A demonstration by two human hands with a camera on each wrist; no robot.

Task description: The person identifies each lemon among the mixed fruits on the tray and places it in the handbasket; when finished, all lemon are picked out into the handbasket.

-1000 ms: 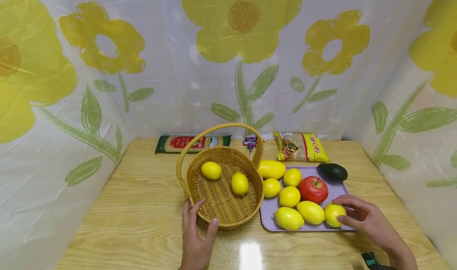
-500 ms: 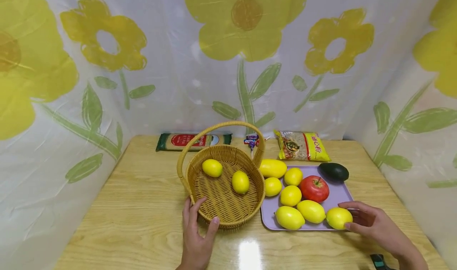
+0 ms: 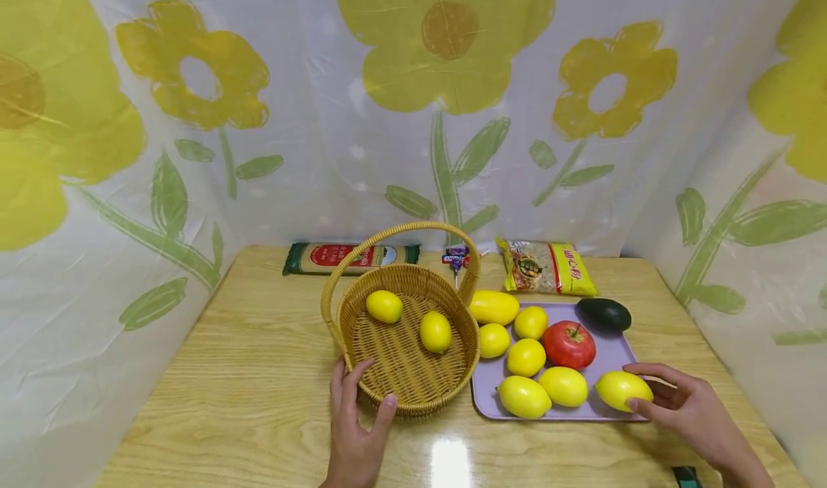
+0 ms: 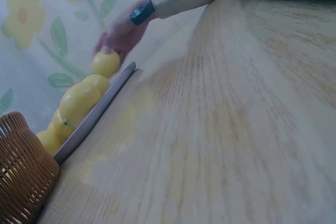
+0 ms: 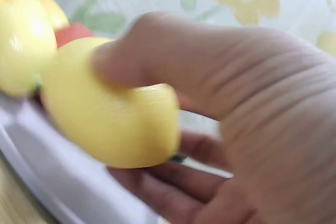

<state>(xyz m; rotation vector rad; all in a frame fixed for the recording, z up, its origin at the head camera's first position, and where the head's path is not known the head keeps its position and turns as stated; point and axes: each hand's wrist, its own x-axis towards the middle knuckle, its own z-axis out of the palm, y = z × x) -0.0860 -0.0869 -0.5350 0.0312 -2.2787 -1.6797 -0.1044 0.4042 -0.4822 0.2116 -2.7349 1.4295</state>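
A glossy wooden table (image 3: pixel 258 373) is enclosed by flower-printed sheets. Two lemons lie in the basket (image 3: pixel 413 391), whose near rim is gripped by the left hand (image 3: pixel 357 430). Six lemons, one apple and one avocado are counted on the tray (image 3: pixel 610 355); the near-right lemon (image 3: pixel 622 390) is grasped by the right hand (image 3: pixel 691 409).

Your right hand (image 3: pixel 688 409) grips a lemon (image 3: pixel 622 390) at the near right corner of the purple tray (image 3: pixel 614 352). Your left hand (image 3: pixel 355 420) holds the near rim of the wicker basket (image 3: pixel 413 395), which sits mid-tabletop touching the tray's left edge. Two lemons (image 3: pixel 436 331) lie inside the basket. An apple (image 3: pixel 568 344) and avocado (image 3: pixel 604 314) sit toward the tray's far right.
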